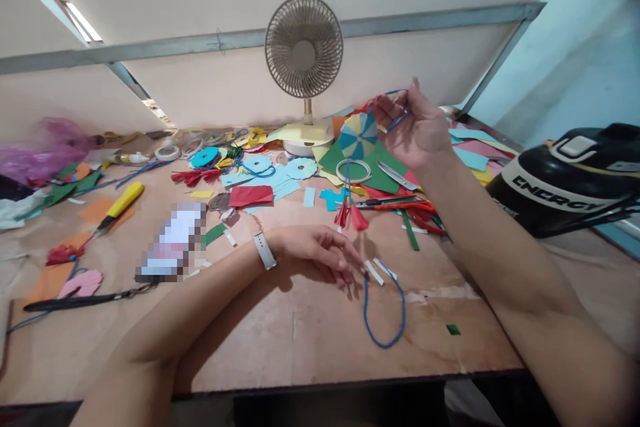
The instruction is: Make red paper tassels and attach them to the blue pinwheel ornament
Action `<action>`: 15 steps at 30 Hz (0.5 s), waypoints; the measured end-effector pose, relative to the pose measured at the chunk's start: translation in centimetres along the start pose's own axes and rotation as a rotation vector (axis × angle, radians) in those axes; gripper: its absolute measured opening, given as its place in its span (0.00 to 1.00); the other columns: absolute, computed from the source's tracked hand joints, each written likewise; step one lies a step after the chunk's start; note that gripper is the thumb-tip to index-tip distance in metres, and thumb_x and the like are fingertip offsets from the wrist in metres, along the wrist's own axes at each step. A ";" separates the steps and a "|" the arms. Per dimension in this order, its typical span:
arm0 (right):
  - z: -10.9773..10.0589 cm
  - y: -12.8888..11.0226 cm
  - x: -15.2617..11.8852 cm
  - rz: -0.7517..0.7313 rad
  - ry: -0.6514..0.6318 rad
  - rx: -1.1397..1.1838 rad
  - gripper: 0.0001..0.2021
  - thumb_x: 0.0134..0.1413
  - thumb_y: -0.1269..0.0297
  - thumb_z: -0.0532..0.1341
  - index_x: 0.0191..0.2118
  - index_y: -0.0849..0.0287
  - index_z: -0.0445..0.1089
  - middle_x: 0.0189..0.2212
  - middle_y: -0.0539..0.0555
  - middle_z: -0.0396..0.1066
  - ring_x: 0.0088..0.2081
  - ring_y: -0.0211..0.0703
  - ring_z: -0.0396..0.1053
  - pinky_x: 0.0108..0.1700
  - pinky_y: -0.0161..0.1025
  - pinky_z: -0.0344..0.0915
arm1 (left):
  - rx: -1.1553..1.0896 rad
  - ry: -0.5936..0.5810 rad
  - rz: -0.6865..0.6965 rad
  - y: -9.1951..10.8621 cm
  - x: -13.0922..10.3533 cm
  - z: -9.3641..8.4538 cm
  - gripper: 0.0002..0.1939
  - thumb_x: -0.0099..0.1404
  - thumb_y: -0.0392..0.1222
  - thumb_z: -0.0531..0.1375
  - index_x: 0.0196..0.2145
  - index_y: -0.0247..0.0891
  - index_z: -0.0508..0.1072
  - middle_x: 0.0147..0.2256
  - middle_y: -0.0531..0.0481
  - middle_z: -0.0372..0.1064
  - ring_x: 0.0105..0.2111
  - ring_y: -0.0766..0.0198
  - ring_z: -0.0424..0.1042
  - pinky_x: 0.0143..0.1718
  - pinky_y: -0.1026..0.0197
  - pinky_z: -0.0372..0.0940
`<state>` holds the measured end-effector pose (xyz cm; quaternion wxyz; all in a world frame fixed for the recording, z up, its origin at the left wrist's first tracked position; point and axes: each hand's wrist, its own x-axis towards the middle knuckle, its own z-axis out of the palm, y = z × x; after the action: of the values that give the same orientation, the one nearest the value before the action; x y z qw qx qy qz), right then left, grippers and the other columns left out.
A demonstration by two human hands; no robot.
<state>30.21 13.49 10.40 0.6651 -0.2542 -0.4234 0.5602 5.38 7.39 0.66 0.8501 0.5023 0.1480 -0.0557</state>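
My right hand (pixel 413 123) is raised, its fingers curled around a loop of blue cord (pixel 399 121). From the cord hangs a round paper ornament (pixel 359 136) in yellow and blue segments, with red paper tassels (pixel 358 218) below it. My left hand (pixel 325 252), with a pale band at the wrist, is low over the table, fingers loosely stretched and holding nothing. Its fingertips reach the end of a second blue cord (pixel 404 310) lying in a U shape; whether they touch it I cannot tell. Small white strips (pixel 375 272) lie at that cord's ends.
A desk fan (pixel 304 47) stands at the back. Scissors (pixel 397 175), a tape roll (pixel 353 171) and coloured paper lie beyond my hands. At left are a yellow cutter (pixel 120 205) and a phone (pixel 173 240). A black bottle (pixel 555 180) is at right.
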 end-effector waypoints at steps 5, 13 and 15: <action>0.9 -0.7 -0.8 -0.040 -0.033 0.020 0.11 0.62 0.54 0.59 0.29 0.49 0.65 0.42 0.45 0.80 0.62 0.43 0.66 0.59 0.49 0.62 | -0.038 -0.191 -0.101 -1.3 1.1 1.5 0.23 0.59 0.43 0.73 0.51 0.36 0.78 0.40 0.47 0.81 0.41 0.61 0.82 0.45 0.63 0.75; 2.4 -1.4 -2.2 -0.115 -0.114 -0.146 0.17 0.69 0.53 0.54 0.29 0.47 0.71 0.56 0.41 0.75 0.68 0.41 0.59 0.59 0.50 0.62 | -0.115 -0.490 -0.127 -3.7 4.2 3.1 0.20 0.56 0.37 0.73 0.47 0.36 0.80 0.40 0.48 0.81 0.41 0.61 0.82 0.48 0.62 0.74; 2.6 -1.6 -1.8 -0.112 -0.121 -0.090 0.16 0.68 0.54 0.56 0.28 0.45 0.73 0.52 0.41 0.78 0.67 0.39 0.60 0.61 0.47 0.60 | -0.189 -0.505 -0.068 -4.2 5.1 2.8 0.18 0.56 0.39 0.73 0.45 0.38 0.81 0.40 0.48 0.81 0.40 0.59 0.83 0.47 0.60 0.75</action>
<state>28.77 10.97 12.52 0.6566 -0.2252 -0.5011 0.5168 9.71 3.18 -3.12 0.9008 0.3857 -0.0472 -0.1937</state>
